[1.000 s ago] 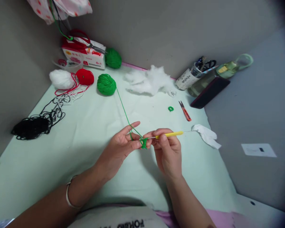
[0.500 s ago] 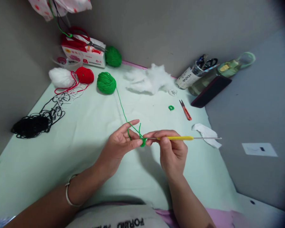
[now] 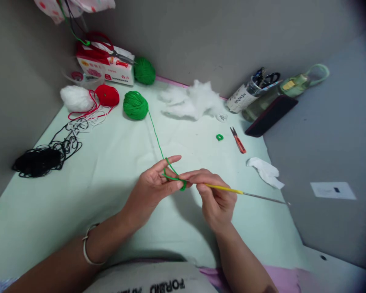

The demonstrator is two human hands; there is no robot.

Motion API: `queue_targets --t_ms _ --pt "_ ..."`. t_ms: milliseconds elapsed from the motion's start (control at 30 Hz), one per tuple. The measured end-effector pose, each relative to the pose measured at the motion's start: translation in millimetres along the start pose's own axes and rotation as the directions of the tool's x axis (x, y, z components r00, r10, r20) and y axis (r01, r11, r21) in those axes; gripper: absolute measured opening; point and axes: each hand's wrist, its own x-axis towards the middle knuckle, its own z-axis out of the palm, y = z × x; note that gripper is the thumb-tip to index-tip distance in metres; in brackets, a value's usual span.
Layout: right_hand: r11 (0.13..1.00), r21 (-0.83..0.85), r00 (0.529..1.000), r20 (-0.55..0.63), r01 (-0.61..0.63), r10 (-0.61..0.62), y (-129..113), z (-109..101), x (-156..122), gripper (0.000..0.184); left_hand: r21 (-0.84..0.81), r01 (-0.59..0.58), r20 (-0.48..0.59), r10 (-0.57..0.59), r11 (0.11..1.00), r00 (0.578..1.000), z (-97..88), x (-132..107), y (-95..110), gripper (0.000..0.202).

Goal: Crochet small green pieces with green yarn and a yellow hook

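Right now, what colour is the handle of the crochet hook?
The crochet hook handle is yellow; head view.

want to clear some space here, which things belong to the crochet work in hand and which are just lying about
In use: left hand pinching the green crochet piece; right hand holding the crochet hook; near green yarn ball feeding the strand.
Lying about: red snips; small green ring; white tissue; stuffing; black yarn tangle; red yarn ball; phone.
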Motion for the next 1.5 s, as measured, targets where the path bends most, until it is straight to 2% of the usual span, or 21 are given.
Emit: queue_targets --t_ms 200,300,367,433,467,567,633,733,833,900,1033,1200,1367,1433,1500 --pt "0.995 0.086 0.988 -0.143 -0.042 0.054 6 7 -3 0.018 -0.028 -0.012 0.001 0.012 1.0 1.0 1.7 0 -2 0.058" --pt "0.992 0.113 0.985 -0.157 -0.06 0.078 7 9 -2 0.018 -0.029 -0.03 -0.015 0.029 0.999 0.999 2.4 -1 -3 0.057" --pt "0.996 0.084 0.986 -0.157 -0.039 0.052 6 10 -2 0.018 -0.029 -0.03 -0.028 0.029 0.999 0.999 3.2 -1 -3 0.057" --pt "1.0 -0.017 0.991 -0.134 0.006 -0.008 6 10 -4 0.019 -0.032 -0.045 -0.043 0.044 0.998 0.998 3.9 -1 -3 0.056" --pt "0.992 -0.123 0.992 -0.112 0.041 -0.055 6 9 -7 0.021 -0.035 -0.057 -0.049 0.055 0.998 0.997 4.3 -1 -4 0.054" --pt "0.872 -0.464 0.984 -0.011 0.152 -0.178 7 6 -16 0.031 -0.069 -0.055 -0.055 0.051 0.996 0.997 5.8 -2 -3 0.054" --pt "0.798 -0.569 0.976 0.042 0.2 -0.215 7 5 -20 0.04 -0.122 0.02 -0.032 -0.024 0.992 0.999 7.2 -3 -1 0.058" --pt "0.837 -0.494 0.965 0.02 0.236 -0.26 6 5 -17 0.042 -0.198 0.115 0.017 -0.114 0.973 0.993 8.7 -3 2 0.064" --pt "0.937 -0.303 0.976 -0.071 0.173 -0.203 3 7 -9 0.037 -0.197 0.084 -0.011 -0.087 0.977 0.996 8.2 -2 4 0.065" --pt "0.971 -0.213 0.984 -0.116 0.111 -0.138 3 7 -6 0.029 -0.166 0.04 -0.058 -0.05 0.985 0.997 7.1 -1 6 0.064" --pt "0.999 -0.028 0.979 -0.2 0.027 -0.032 5 7 -4 0.019 -0.098 -0.02 -0.099 0.01 0.995 0.995 5.3 -1 6 0.056" --pt "0.982 0.167 0.967 -0.219 -0.09 0.126 5 5 -3 0.015 -0.067 -0.039 -0.106 0.031 0.997 0.994 4.8 0 6 0.052" --pt "0.939 0.252 0.938 -0.196 -0.235 0.287 2 5 0 0.014 -0.037 -0.044 -0.097 0.04 0.998 0.995 3.4 0 4 0.049" --pt "0.949 0.225 0.947 -0.181 -0.222 0.265 2 7 -1 0.013 -0.025 -0.051 -0.079 0.049 0.998 0.996 3.8 -1 2 0.048" --pt "0.982 0.122 0.968 -0.189 -0.143 0.164 2 10 -2 0.012 -0.01 -0.051 -0.052 0.05 0.999 0.997 5.0 -2 -1 0.047"
